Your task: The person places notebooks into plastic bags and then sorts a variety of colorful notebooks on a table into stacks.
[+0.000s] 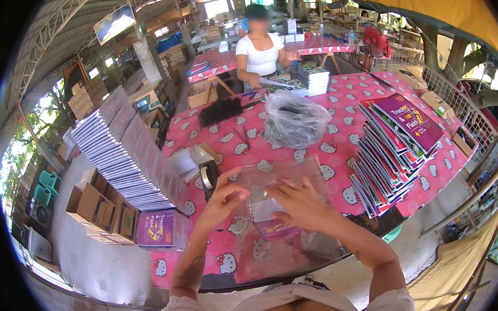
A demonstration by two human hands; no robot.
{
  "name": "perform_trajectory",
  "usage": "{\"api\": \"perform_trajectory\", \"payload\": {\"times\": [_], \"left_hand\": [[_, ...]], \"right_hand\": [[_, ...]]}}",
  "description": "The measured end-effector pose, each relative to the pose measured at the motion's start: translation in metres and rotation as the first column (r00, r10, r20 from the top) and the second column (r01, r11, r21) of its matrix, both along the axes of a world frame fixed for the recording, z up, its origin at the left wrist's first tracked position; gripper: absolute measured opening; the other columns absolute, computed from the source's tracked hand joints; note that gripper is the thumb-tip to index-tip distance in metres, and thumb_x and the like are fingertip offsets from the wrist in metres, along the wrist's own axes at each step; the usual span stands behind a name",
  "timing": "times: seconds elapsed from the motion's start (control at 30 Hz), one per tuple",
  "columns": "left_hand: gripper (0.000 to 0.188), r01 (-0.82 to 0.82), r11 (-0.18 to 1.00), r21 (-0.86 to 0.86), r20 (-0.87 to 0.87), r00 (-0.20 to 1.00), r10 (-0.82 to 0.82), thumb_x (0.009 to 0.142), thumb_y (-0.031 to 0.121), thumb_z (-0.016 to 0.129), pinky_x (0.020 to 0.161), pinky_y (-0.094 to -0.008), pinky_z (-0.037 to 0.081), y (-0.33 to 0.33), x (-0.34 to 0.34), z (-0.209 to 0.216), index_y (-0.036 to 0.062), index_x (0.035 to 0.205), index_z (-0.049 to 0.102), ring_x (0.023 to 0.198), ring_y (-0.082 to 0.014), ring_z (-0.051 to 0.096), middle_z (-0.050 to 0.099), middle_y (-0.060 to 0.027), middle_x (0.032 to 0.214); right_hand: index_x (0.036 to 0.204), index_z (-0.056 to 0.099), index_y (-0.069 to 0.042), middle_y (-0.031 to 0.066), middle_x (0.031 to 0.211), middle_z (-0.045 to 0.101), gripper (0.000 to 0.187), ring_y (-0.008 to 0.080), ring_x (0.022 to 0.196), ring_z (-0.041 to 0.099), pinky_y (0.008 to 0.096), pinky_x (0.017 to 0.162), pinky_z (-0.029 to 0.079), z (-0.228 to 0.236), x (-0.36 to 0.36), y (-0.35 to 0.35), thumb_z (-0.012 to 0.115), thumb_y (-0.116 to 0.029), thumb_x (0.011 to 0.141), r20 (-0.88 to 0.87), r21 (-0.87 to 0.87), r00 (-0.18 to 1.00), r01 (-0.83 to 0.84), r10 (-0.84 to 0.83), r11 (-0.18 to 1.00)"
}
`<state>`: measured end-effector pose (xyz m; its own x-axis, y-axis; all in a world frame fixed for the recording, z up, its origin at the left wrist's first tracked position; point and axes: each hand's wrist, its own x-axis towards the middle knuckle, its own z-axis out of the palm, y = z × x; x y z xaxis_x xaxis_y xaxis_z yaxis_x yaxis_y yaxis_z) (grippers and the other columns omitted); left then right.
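In front of me a clear plastic sleeve [310,173] lies on the table, with a purple-covered book [276,229] partly under it or inside it; which one I cannot tell. My left hand [223,200] hovers at the sleeve's left side, its thumb and fingers curved but apart. Over the sleeve and book my right hand [303,203] spreads its fingers, palm down. Beside my left hand stands a black tape dispenser [208,179]. Farther off sits a bundle of clear plastic bags [296,121].
A tall stack of spiral-bound books [396,146] leans on the right. Plastic-wrapped books [125,154] rise on the left, near cardboard boxes [97,206]. A black duster [220,112] lies at the back left. Across the pink table [340,126], a person [260,54] handles books.
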<state>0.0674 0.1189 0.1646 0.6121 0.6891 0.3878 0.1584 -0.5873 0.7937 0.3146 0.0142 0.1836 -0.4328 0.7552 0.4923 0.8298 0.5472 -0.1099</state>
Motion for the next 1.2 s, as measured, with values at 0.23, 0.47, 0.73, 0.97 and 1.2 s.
{"api": "perform_trajectory", "payload": {"times": [0.23,0.47,0.73,0.97,1.2], "left_hand": [[0.011,0.028,0.999,-0.04,0.001,1.0,-0.028,0.09,0.018,0.069,0.109,-0.0395,0.033,-0.001,0.029,-0.01,0.0118,0.099,0.072,0.139,-0.0273,0.03,0.038,-0.0107,0.147],[0.011,0.041,0.998,0.046,-0.07,0.997,-0.038,0.086,0.02,0.072,0.114,-0.0442,0.024,-0.005,0.037,-0.016,0.0144,0.095,0.074,0.14,-0.0312,0.027,0.036,-0.0124,0.148],[0.01,0.063,0.971,0.23,-0.102,0.994,-0.04,0.082,0.021,0.076,0.113,-0.0485,0.021,0.003,0.058,-0.017,0.0204,0.092,0.077,0.14,-0.0339,0.026,0.033,-0.0148,0.15],[0.013,0.152,0.87,0.469,-0.243,0.969,-0.038,0.08,0.028,0.076,0.111,-0.0575,0.019,0.012,0.075,-0.045,0.0208,0.09,0.077,0.14,-0.0408,0.024,0.029,-0.0193,0.153],[0.056,-0.16,0.948,0.275,-0.217,0.95,0.223,0.08,0.034,0.077,0.114,-0.0607,0.012,0.015,0.087,-0.054,0.0193,0.13,0.056,0.143,-0.0461,0.016,0.025,-0.0271,0.153]], "right_hand": [[0.096,0.065,-0.015,0.0022,0.096,0.064,0.019,0.0225,0.1,0.063,0.0555,0.105,0.029,0.008,0.003,-0.013,0.07,-0.027,0.083,-0.002,-0.059,0.993,-0.121,0.121,0.991],[0.099,0.063,-0.011,0.0088,0.109,0.058,0.033,0.0258,0.109,0.056,0.0509,0.102,0.033,-0.004,0.027,-0.036,0.079,-0.027,0.074,-0.22,-0.028,0.966,-0.144,0.135,0.989],[0.118,0.062,-0.014,0.0062,0.13,0.052,0.063,0.0279,0.124,0.044,0.0484,0.103,0.033,-0.077,0.064,0.002,0.087,-0.033,0.063,-0.282,-0.185,0.935,-0.273,0.215,0.944],[0.134,0.058,-0.023,0.0115,0.153,0.034,0.066,0.0323,0.144,0.026,0.0554,0.114,0.023,-0.074,0.048,0.004,0.08,-0.029,0.072,-0.219,-0.284,0.938,-0.324,0.268,0.903],[0.129,0.059,-0.014,0.0185,0.147,0.036,0.059,0.0325,0.138,0.035,0.0483,0.109,0.032,-0.093,0.049,0.023,0.077,-0.034,0.076,-0.529,-0.213,0.782,-0.497,0.329,0.841]]}}
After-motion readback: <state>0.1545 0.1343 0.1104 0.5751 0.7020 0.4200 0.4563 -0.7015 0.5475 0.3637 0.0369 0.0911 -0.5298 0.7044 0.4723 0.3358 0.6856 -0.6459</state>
